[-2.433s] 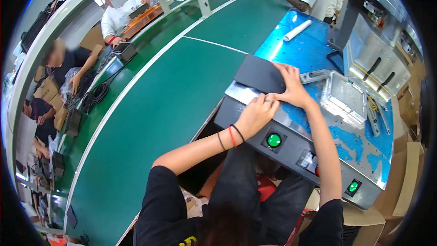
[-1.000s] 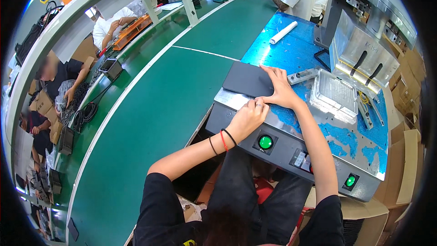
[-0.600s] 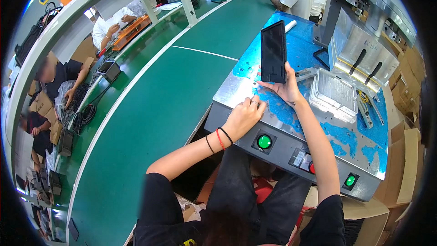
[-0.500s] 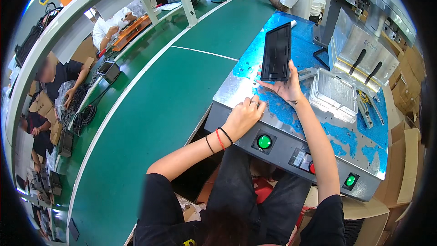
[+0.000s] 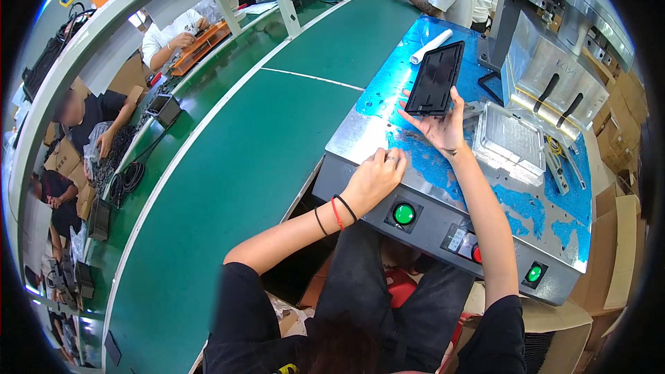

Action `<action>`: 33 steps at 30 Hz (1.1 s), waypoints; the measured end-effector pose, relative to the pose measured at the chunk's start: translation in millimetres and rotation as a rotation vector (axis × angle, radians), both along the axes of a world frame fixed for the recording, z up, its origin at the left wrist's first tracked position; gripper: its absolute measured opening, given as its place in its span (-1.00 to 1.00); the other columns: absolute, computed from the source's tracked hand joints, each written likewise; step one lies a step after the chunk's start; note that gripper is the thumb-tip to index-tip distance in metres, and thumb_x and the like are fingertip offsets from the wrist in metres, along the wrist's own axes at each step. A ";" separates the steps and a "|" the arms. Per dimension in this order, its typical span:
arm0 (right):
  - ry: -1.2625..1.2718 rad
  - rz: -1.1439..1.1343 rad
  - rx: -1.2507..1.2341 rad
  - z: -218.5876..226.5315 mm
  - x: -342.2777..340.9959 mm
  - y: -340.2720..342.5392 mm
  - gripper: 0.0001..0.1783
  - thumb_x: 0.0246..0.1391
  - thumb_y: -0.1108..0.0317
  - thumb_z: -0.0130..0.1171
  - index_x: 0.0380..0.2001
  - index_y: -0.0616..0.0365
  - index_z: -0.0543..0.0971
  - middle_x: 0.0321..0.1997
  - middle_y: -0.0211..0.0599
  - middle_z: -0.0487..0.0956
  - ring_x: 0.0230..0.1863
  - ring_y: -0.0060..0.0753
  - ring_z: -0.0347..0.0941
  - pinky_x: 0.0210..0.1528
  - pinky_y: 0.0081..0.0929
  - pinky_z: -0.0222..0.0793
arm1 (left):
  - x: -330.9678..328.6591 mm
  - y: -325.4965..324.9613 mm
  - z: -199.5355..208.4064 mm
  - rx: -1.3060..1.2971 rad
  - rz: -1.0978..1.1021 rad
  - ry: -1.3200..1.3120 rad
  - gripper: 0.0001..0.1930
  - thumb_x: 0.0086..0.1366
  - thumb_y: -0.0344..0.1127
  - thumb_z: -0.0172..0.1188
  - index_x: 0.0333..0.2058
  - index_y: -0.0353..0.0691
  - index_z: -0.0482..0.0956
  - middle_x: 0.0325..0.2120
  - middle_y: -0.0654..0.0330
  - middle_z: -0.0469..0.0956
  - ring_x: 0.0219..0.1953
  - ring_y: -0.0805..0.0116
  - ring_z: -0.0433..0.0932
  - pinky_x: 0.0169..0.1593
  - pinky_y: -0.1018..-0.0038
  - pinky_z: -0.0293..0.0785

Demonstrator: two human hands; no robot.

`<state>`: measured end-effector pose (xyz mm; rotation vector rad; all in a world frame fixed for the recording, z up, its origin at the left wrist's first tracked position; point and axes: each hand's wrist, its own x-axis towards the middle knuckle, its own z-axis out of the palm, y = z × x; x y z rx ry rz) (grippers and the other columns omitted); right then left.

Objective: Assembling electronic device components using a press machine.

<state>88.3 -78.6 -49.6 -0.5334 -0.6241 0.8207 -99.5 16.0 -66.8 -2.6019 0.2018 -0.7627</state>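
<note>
In my right hand (image 5: 442, 128) is a black rectangular plastic frame or cover (image 5: 436, 77), held up at a tilt above the worktop, gripped near its lower end. Its flat recessed face is turned toward me. My left hand (image 5: 376, 179) rests at the front edge of the machine's worktop (image 5: 422, 166), which has torn blue film on bare metal. The left fingers are curled and pressed together; whatever may be between them is hidden. To the right of my right hand, a clear, blocky fixture (image 5: 510, 140) sits on the worktop.
A white roll (image 5: 431, 46) lies behind the black cover. At the right stands a press with a metal plate (image 5: 554, 83). Green buttons (image 5: 404, 214) and a red button (image 5: 476, 254) line the front panel. A green conveyor (image 5: 228, 166) runs along the left, with co-workers beyond.
The black cover has tipped further back and shifted slightly right, uncovering more of the white roll. My left hand stays in nearly the same place.
</note>
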 end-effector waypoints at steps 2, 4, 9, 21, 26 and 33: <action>-0.035 -0.026 -0.018 -2.5 1.2 2.3 -0.23 0.16 -0.27 -0.12 0.13 0.22 0.30 0.08 0.03 0.43 0.10 -0.03 0.40 0.23 0.11 0.28 | 0.8 0.8 0.3 0.016 -0.002 -0.017 -0.74 0.11 -0.33 0.10 -0.20 -0.29 0.49 -0.36 0.19 0.46 -0.36 0.38 0.46 -0.38 0.61 0.50; -0.052 -0.125 -0.041 -4.1 3.1 3.9 -0.27 0.17 -0.24 -0.10 0.11 0.21 0.31 0.08 0.01 0.43 0.07 -0.08 0.42 0.20 0.07 0.33 | 2.3 4.5 2.0 0.025 -0.034 0.019 -0.78 0.10 -0.32 0.11 -0.27 -0.27 0.49 -0.39 0.21 0.46 -0.37 0.39 0.47 -0.41 0.61 0.50; -0.032 -0.122 -0.036 -5.8 6.2 3.3 -0.29 0.16 -0.23 -0.07 0.09 0.20 0.32 0.07 -0.02 0.43 0.07 -0.09 0.42 0.18 0.04 0.36 | 6.1 15.5 5.0 -0.012 -0.082 0.050 -0.85 0.09 -0.31 0.12 -0.37 -0.21 0.44 -0.38 0.23 0.46 -0.38 0.40 0.48 -0.43 0.60 0.52; -0.042 -0.139 -0.071 -5.5 1.6 4.5 -0.30 0.14 -0.23 -0.02 0.05 0.20 0.33 0.05 -0.02 0.44 0.05 -0.09 0.42 0.14 0.03 0.38 | 4.7 14.4 2.7 -0.086 -0.110 -0.047 -0.84 0.07 -0.31 0.14 -0.36 -0.15 0.39 -0.40 0.24 0.42 -0.39 0.40 0.47 -0.43 0.57 0.51; -0.041 -0.147 -0.082 -4.5 2.2 3.9 -0.30 0.14 -0.23 -0.02 0.05 0.20 0.34 0.05 -0.03 0.44 0.05 -0.09 0.43 0.15 0.03 0.38 | 4.7 10.5 3.1 -0.087 -0.078 -0.055 -0.84 0.08 -0.31 0.14 -0.36 -0.14 0.39 -0.40 0.25 0.41 -0.39 0.40 0.47 -0.43 0.56 0.51; -0.049 -0.178 -0.110 -3.2 3.3 2.8 -0.31 0.15 -0.23 -0.03 0.03 0.20 0.35 0.05 -0.04 0.44 0.04 -0.11 0.44 0.14 -0.03 0.39 | 3.5 26.6 15.3 -0.146 -0.227 -0.003 -0.83 0.08 -0.28 0.14 -0.34 -0.12 0.42 -0.37 0.25 0.41 -0.38 0.39 0.48 -0.43 0.55 0.50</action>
